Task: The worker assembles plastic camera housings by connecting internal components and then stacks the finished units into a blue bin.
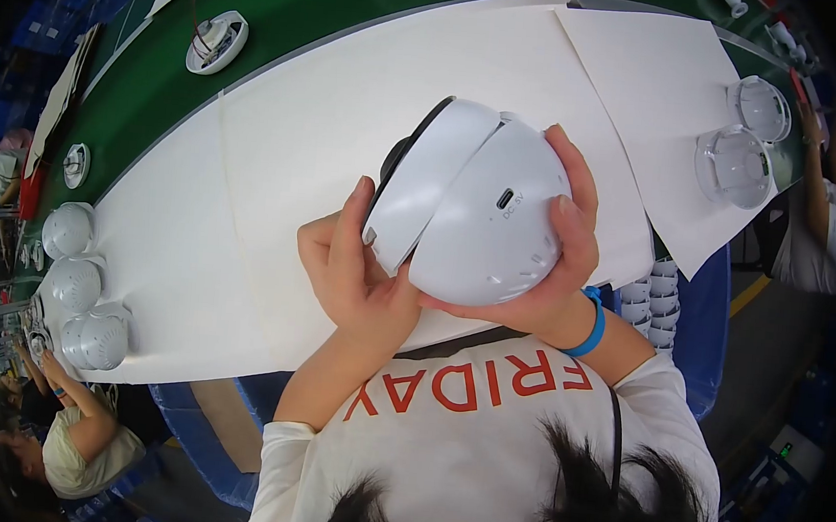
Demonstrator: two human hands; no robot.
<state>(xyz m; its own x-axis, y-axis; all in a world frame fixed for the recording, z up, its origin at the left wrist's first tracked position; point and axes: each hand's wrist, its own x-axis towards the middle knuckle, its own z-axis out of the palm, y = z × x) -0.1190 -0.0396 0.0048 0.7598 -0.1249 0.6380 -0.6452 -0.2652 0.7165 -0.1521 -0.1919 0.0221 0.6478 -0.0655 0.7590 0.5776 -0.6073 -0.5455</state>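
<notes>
Between my hands, above the white table, is a round white plastic device housing with a small charging port on its side. A seam splits it into two shell parts, with a narrow gap at the top and a wider one near my left hand. A dark rim shows along its left edge. My left hand grips the left part from below, its thumb at the seam. My right hand wraps round the rounded right part, fingers along its far side. A blue band circles my right wrist.
Several white domed housings stand along the table's left edge. Two clear plastic cups sit at the right. A white shell with wires rests on the green conveyor. Stacked white parts fill a blue bin. Other people work at both sides.
</notes>
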